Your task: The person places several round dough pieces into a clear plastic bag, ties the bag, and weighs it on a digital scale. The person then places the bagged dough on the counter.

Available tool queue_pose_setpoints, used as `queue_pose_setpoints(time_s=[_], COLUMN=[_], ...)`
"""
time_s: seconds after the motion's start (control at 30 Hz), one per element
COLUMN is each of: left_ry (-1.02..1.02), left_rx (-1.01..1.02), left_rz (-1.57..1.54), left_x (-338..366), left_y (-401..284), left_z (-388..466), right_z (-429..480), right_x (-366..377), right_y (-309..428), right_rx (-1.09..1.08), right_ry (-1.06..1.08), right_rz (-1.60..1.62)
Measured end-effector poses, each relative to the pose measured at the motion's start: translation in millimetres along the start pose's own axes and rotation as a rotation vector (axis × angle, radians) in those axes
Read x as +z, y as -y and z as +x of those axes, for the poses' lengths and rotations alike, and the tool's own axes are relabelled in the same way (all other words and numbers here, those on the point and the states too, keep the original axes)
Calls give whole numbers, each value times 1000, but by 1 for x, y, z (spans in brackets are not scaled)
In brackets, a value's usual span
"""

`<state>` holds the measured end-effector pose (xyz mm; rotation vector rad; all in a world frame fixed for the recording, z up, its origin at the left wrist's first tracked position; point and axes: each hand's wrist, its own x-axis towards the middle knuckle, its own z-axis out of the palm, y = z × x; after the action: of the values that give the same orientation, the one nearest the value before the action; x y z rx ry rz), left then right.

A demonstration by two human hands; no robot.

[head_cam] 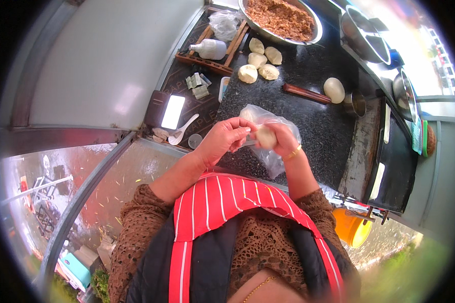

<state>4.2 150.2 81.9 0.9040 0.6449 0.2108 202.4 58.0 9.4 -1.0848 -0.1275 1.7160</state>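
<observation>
In front of my apron, my right hand (283,137) is closed around a pale dough ball (266,138). My left hand (229,135) meets it from the other side, thumb and forefinger pinched together at the dough's edge. Whether something thin is between those fingertips, I cannot tell. Beneath and behind both hands lies a clear plastic bag (271,163), with more pale dough (248,113) apparently inside its far end. Farther away, several dough pieces (257,60) sit grouped on the black speckled stone worktop (314,147).
A metal bowl of minced filling (282,19) stands at the back. Rightward are a wooden rolling pin (307,93), a pale oval object (334,90), a metal cup (355,104) and a griddle (396,163). Leftward lie a lit phone (173,112), white spoon (183,129), banknotes (199,85) and light bulb (209,49).
</observation>
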Motion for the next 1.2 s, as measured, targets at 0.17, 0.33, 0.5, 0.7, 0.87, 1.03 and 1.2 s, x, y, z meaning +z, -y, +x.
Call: queue_pose_setpoints(time_s=[0.17,0.33,0.5,0.7,0.87,1.03,1.2], left_ry=[27,6,-24,-149,-201,-189,-161], left_rx=[-14,-60,-67,-80,-93,-48,-42], left_rz=[25,-3,-38,-35,-53,24,25], left_x=[-4,-7,-4,1,6,8,22], left_y=[2,3,9,12,13,19,12], left_z=[-4,-5,-7,-11,-17,-11,-10], right_z=[-3,-42,83,196,165,138,153], right_x=[7,39,-47,-64,-32,-38,-66], right_y=[-7,68,124,124,110,81,97], right_rx=[-519,-139,-556,-692,-533,-975,-490], right_ry=[-529,-44,-501,-609,-532,-434,-104], right_rz=[-1115,-757,-1039,-1449,-1624,-1732,-1047])
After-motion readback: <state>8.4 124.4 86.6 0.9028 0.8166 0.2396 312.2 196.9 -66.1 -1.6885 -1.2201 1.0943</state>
